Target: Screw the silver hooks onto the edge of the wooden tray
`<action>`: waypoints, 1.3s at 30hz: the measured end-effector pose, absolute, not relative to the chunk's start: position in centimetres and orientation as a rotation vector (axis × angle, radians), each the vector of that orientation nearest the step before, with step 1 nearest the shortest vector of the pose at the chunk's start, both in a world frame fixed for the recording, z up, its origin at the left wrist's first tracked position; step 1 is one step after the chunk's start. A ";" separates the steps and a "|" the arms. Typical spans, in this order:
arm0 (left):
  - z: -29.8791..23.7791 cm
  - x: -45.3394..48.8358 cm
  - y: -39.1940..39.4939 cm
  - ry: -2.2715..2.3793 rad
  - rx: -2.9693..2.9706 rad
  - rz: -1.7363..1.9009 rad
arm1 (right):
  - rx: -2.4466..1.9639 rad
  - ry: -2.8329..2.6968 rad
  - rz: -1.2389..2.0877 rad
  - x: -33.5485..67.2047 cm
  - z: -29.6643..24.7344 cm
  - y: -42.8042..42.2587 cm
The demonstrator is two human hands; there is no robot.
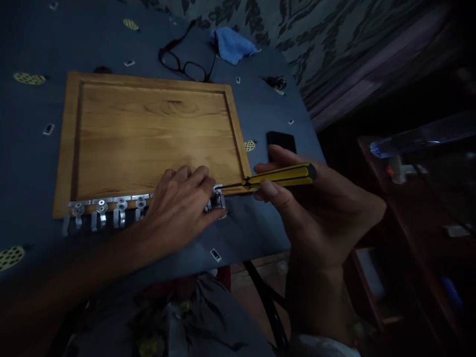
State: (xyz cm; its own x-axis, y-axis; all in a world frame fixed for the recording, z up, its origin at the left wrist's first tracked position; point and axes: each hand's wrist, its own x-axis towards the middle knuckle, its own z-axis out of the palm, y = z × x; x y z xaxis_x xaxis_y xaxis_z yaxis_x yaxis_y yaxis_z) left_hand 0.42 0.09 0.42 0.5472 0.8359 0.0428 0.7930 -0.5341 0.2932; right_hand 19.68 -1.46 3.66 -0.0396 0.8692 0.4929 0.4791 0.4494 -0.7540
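Observation:
A wooden board (148,134) with a raised rim lies flat on a table covered in blue cloth (33,158). A metal hook rail (107,208) with several hooks runs along the board's near edge. My left hand (178,208) presses down on the right part of the rail. My right hand (316,208) holds a yellow-and-black screwdriver (282,176), its thin tip resting at the rail's right end (217,191), by my left fingertips.
Dark-framed glasses (182,62) and a crumpled blue cloth (232,44) lie beyond the board. A black phone (281,141) rests near the table's right edge. Dark shelving (427,198) stands to the right. Patterned fabric (297,25) hangs behind.

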 end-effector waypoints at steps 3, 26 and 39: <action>0.5 0.4 0.1 1.368 2.540 0.247 | -1.173 -1.739 0.509 19.9 3.8 -1.5; 0.4 0.4 0.0 1.373 2.524 0.240 | -1.096 -1.362 0.410 17.8 3.8 -1.7; 0.8 0.6 0.2 1.378 2.499 0.150 | -1.055 -1.397 0.538 18.3 2.5 -1.5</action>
